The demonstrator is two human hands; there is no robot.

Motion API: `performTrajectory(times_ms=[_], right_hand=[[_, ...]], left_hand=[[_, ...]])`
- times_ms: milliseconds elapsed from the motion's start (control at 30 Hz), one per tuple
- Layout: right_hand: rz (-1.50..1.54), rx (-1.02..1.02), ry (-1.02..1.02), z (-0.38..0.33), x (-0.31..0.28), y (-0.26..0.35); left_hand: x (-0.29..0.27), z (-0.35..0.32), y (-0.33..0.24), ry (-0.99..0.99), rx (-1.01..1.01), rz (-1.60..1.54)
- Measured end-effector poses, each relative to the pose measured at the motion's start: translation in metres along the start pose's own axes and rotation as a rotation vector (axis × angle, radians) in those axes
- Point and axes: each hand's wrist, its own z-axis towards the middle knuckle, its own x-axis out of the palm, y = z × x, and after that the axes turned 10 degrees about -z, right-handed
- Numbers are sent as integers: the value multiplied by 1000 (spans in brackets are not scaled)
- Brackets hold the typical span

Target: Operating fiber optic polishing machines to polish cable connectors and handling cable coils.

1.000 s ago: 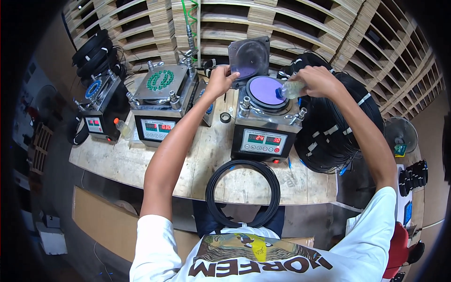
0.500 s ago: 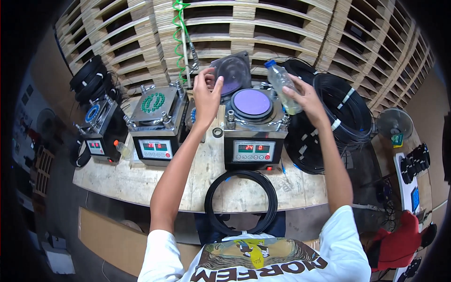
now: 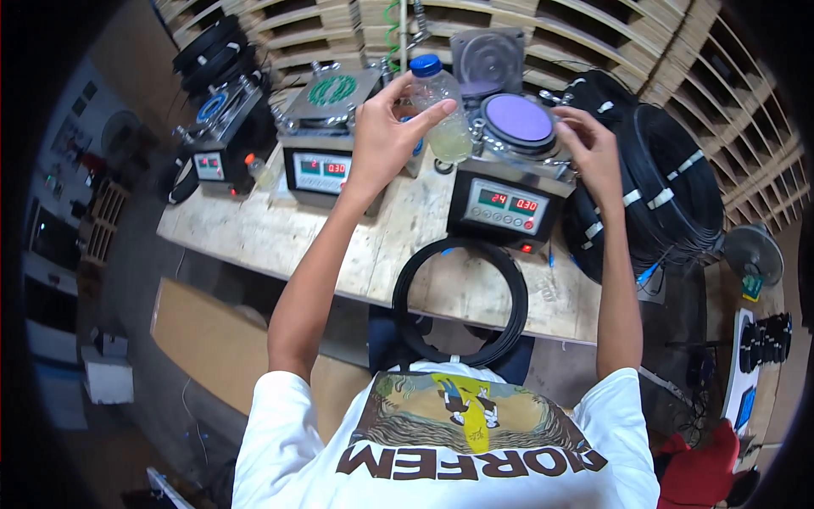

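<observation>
My left hand [image 3: 392, 134] is wrapped round a clear plastic bottle [image 3: 450, 142] with a blue cap and a little pale yellow-green liquid at its bottom. The bottle hangs upright in front of the left side of a polishing machine [image 3: 500, 209]. On top of that machine lies a round purple pad [image 3: 517, 117], uncovered. My right hand [image 3: 592, 151] hovers at the pad's right edge, fingers bent with thumb and forefinger apart, and nothing shows in it. Behind the pad a square, see-through grey plate [image 3: 489, 61] leans upright.
Two similar machines stand left: one with a green ring of parts [image 3: 332, 88], one with a blue ring [image 3: 212, 107]. A small orange-capped bottle [image 3: 259, 172] sits between them. A black cable coil [image 3: 405, 297] overhangs the bench's front edge; large cable coils [image 3: 678, 174] crowd the right.
The bottle has passed from my right hand to my left. My right hand has come to the pad's right edge. The view has shifted, and the machines' displays read differently.
</observation>
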Motion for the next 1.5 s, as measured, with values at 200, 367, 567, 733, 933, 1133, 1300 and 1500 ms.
performTrajectory(times_ms=[200,367,567,733,933,1133,1300,1500], right_hand=[[-28,39,-119,-8,3,-40],[-96,38,-95,-14,6,-33],[-72,23,-104,-17,7,-31],[-37,15,-114,-11,0,-35],[-167,75,-111,17,-1,-27],[-79,51,-23,86,30,-14],[183,391,64,116,15,8],[524,471,3,89,-3,-9]], left_hand=[[-26,-59,123,-163,-106,293],[-29,-98,180,-169,-157,388],[-28,-116,191,-98,-220,384],[-10,-69,158,-120,-27,306],[24,63,133,26,-23,141],[15,127,163,263,-190,235],[43,115,117,330,123,407],[59,94,74,429,539,830]])
